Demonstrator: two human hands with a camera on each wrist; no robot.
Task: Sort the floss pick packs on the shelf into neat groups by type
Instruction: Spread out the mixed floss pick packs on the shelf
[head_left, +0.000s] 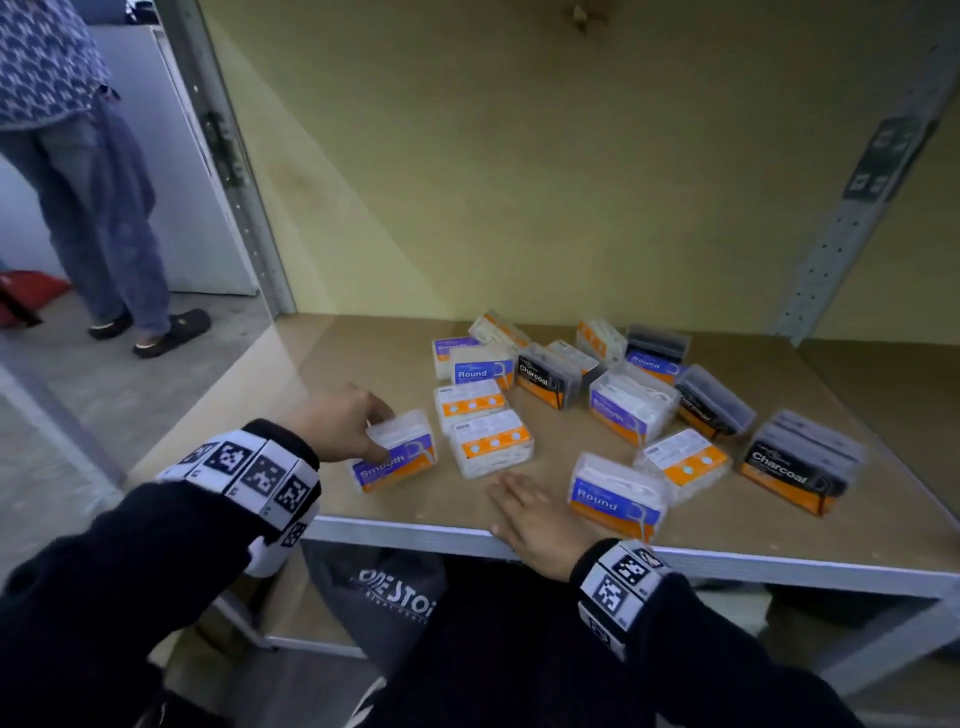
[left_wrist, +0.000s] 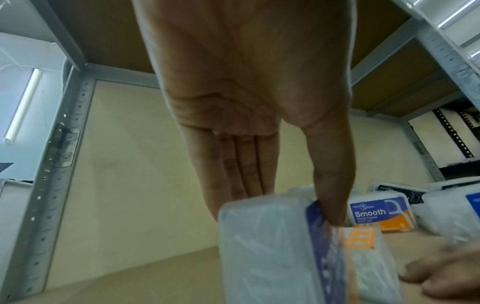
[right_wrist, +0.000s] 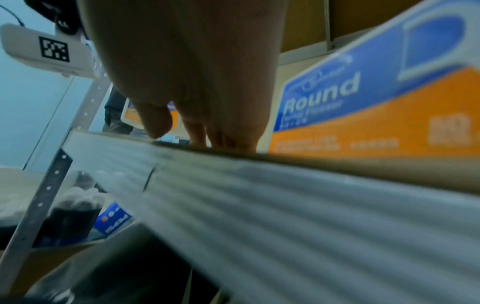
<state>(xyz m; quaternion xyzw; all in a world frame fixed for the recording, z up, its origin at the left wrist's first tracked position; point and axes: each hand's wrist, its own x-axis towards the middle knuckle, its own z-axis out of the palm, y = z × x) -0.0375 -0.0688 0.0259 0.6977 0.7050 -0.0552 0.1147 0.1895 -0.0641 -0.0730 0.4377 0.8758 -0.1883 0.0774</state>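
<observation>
Several clear floss pick packs lie scattered on the brown shelf board (head_left: 374, 364), labelled Smooth, Round or Charcoal. My left hand (head_left: 348, 423) pinches a Smooth pack (head_left: 395, 457) at the near left, thumb on its labelled face and fingers behind it; the same Smooth pack (left_wrist: 285, 253) fills the left wrist view under my left hand (left_wrist: 285, 205). My right hand (head_left: 524, 512) lies flat and open on the board by the front edge, beside a Round pack (head_left: 615, 499). That Round pack (right_wrist: 384, 98) looms right of my right hand (right_wrist: 207, 123).
A Charcoal pack (head_left: 795, 465) sits at the near right and another Charcoal pack (head_left: 545, 376) in the middle cluster. Metal uprights (head_left: 852, 223) frame the bay. A grey bag (head_left: 384, 603) sits on the lower shelf. A person (head_left: 98, 208) stands at the far left.
</observation>
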